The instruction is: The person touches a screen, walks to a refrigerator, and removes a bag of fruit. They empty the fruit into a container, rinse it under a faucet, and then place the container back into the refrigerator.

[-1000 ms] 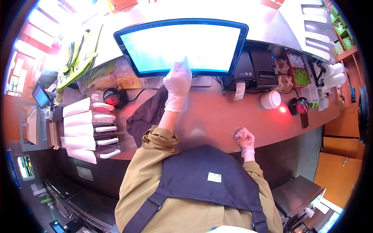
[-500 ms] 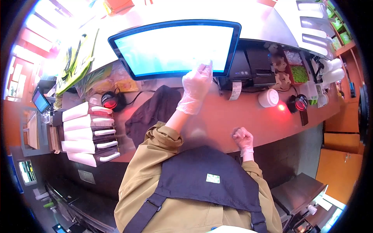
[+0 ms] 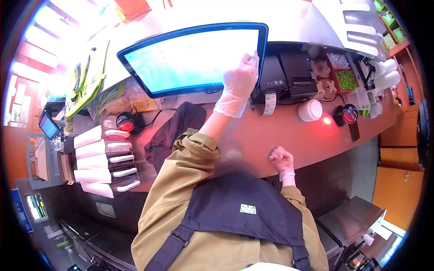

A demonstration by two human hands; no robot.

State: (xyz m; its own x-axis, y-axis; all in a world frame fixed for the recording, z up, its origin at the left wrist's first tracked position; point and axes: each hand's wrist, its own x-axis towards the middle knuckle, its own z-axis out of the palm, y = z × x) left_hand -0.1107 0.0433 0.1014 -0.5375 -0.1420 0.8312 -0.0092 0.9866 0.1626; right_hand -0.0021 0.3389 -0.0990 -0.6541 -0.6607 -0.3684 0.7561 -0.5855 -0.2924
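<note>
My left hand, in a clear thin glove, reaches up to the right side of the touchscreen monitor. Its index fingertip is at the screen near the right border, with the other fingers curled in and nothing held. The screen is bright and its content washed out. My right hand, also gloved, is closed in a fist at the near edge of the brown counter. No object shows in that fist.
Right of the monitor stand black printers with a paper slip, a white lidded cup and a red-lit scanner. To the left lie another scanner, dark cloth and several white packs.
My left hand has moved up and to the right across the screen, toward its right border. The whole view has shifted slightly. My right fist stays at the counter edge.
</note>
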